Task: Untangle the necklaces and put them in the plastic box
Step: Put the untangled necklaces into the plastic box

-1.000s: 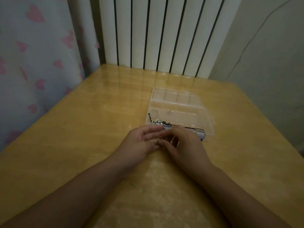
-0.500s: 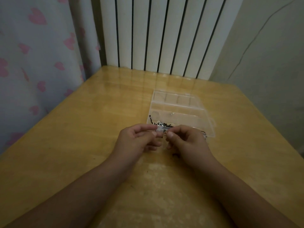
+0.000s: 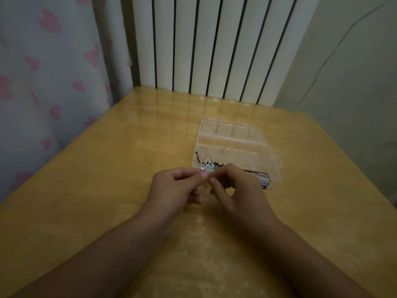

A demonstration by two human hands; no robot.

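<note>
Dim light falls on the glossy yellow wooden table (image 3: 96,190). At frame centre, left hand (image 3: 174,188) and right hand (image 3: 238,188) pinch something tiny I cannot make out. Dark tangled necklaces (image 3: 211,164) lie in the clear plastic compartment box (image 3: 269,147) just behind; tugging could tighten knots or drag it.

item pinched between fingertips (image 3: 206,174) too small to identify
</note>
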